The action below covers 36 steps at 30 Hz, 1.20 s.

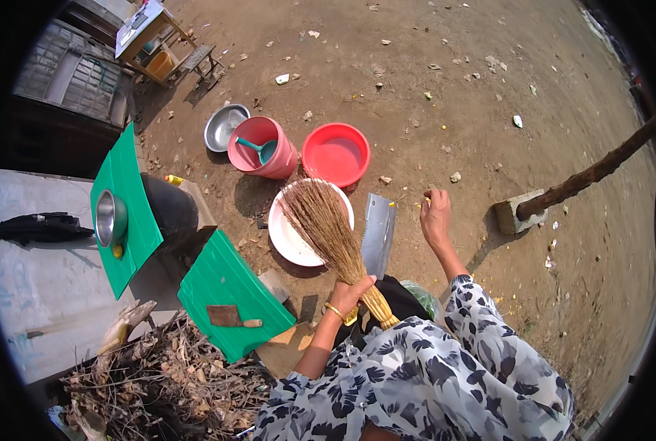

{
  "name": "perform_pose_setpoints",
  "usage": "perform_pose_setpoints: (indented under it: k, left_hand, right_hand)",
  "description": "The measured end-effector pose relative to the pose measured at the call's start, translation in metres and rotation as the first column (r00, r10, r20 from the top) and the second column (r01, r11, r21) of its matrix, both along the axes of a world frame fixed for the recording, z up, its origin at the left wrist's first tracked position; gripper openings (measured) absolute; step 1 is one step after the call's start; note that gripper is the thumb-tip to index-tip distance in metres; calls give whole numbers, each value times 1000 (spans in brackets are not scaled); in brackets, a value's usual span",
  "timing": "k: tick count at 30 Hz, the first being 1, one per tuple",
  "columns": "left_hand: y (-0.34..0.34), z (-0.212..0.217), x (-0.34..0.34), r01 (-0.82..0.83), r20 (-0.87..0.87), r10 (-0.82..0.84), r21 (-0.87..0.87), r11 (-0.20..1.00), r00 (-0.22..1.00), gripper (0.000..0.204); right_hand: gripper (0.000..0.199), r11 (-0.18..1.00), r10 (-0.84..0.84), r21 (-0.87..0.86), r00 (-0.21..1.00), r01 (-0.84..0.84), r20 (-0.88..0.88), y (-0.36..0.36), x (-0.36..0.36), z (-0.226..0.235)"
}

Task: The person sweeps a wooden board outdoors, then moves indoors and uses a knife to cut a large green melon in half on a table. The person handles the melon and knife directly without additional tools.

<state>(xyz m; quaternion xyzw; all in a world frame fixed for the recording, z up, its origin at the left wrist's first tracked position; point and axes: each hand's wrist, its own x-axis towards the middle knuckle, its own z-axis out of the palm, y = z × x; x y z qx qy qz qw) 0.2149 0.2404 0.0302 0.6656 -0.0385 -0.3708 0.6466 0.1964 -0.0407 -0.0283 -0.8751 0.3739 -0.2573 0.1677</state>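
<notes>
My left hand point(346, 295), with a yellow bangle at the wrist, is wrapped round a straw hand broom point(328, 228). Its bristles fan up and leftward over a white basin point(282, 234) with a pinkish rim, and its bound yellow end points toward my lap. Just right of the broom stands a flat grey metal blade point(378, 234) with a toothed edge and a yellow speck near its top. Further right, my right hand point(437, 218) is raised over the dirt with its fingers pinched together. A tiny yellow bit shows at the fingertips, too small to name.
Beyond the white basin are a red basin point(335, 156), a pink bucket point(280, 165) with a teal dipper point(263, 149), and a metal bowl point(225, 126). A cleaver point(229, 316) lies on a green board point(210, 283) at left, near piled sticks point(166, 375). A wooden post point(592, 169) leans at right.
</notes>
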Motion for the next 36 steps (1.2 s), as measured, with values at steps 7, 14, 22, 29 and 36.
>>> perform_pose_setpoints:
  k: [7, 14, 22, 29, 36]
  left_hand:
    - [2, -7, 2, 143, -144, -138, 18, 990, 980, 33]
    - [1, -8, 2, 123, 4, -122, -4, 992, 992, 28]
    - [-9, -21, 6, -124, -204, 132, 49, 991, 970, 29]
    - [7, -21, 25, -160, -566, -26, -276, 948, 824, 38]
    - [40, -19, 41, 69, 11, -70, 108, 992, 997, 21]
  right_hand:
    - [16, 838, 427, 293, 887, -461, 174, 3, 7, -2]
    - [16, 981, 112, 147, 990, -124, 88, -27, -2, -25]
    - [64, 356, 650, 792, 740, -497, 173, 119, -72, 94]
    - [89, 557, 666, 650, 745, -517, 22, 131, -89, 72]
    - [86, 827, 471, 536, 730, -170, -495, 12, -137, -17]
